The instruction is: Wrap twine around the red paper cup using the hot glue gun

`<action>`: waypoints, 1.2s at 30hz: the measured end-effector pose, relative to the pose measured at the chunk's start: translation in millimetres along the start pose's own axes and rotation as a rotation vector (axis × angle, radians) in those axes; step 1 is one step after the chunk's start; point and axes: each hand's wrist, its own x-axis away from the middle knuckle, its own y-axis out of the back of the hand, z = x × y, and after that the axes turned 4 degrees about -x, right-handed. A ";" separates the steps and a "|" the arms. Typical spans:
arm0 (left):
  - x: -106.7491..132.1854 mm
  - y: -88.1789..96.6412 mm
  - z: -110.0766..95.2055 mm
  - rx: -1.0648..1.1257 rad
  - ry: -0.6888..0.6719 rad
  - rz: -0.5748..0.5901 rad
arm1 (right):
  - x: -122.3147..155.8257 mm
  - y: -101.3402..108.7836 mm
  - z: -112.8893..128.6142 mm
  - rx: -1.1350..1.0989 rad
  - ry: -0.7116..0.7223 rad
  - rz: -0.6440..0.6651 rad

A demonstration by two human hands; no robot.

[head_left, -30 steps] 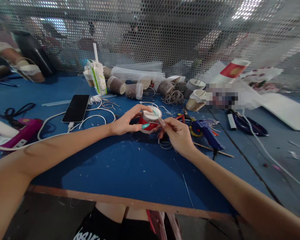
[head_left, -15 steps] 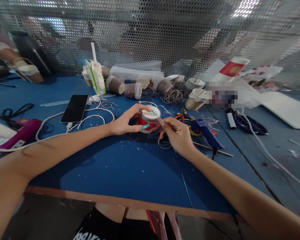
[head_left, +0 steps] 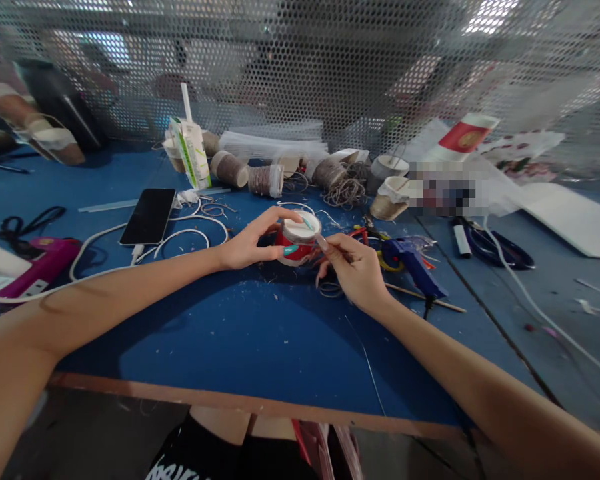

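Observation:
A red and white paper cup (head_left: 294, 254) stands in front of me, its pale round end facing up and a grey band of what looks like cord around the top. My left hand (head_left: 255, 241) grips it from the left, one finger on the pale end and the thumb against the red side. At the cup's right edge my right hand (head_left: 353, 267) is closed in a pinch. A loop of grey cord (head_left: 330, 290) lies under its fingers. What the fingertips pinch is too small to make out.
A blue glue gun (head_left: 410, 260) and a wooden stick (head_left: 447, 306) lie right of my right hand. Cord-wrapped cups (head_left: 266, 181) and a drink carton (head_left: 195, 157) line the back. A phone (head_left: 149, 217) with a white cable and a purple power strip (head_left: 50, 263) are on the left.

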 end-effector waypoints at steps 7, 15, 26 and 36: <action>0.8 0.4 -0.1 0.015 0.011 0.013 | 0.4 -1.0 0.7 0.004 -0.008 -0.019; 1.5 2.2 -2.2 -0.014 0.017 0.034 | -0.4 -1.5 -0.5 -0.026 -0.002 -0.017; 0.5 1.2 1.0 0.004 0.009 0.017 | -0.5 -1.2 0.3 -0.006 -0.009 -0.010; 0.1 0.4 -1.7 -0.008 0.026 0.015 | -0.5 0.0 -0.6 -0.002 -0.018 -0.012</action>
